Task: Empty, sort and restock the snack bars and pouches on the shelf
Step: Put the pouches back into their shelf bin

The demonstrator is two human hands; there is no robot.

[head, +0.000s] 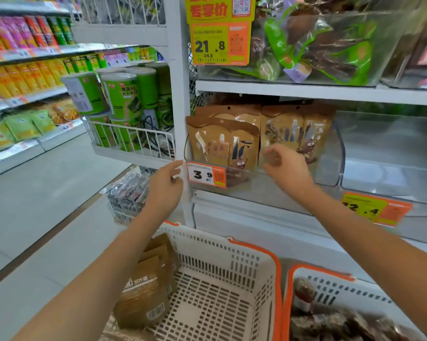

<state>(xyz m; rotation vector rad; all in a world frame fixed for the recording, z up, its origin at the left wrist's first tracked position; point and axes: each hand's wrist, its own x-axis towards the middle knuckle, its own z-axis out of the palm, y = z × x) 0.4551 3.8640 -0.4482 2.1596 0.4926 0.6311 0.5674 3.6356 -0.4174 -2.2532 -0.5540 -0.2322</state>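
Head view: the brown pouches (256, 136) are stood in the clear shelf bin (330, 153), just beyond both hands. The left hand (164, 185) is held loosely open, empty; the right hand (287, 167) is loosely curled, gripping nothing. Restocking is judged in progress; remaining packs (146, 286) below the left hand are to be grasped next.

Both forearms and hands (287, 168) are bare: no sleeves, rings or watch.

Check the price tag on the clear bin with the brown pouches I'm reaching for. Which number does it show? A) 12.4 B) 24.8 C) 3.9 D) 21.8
C: the orange price tag clipped to the front of the clear bin holding the brown pouches reads 3.9.
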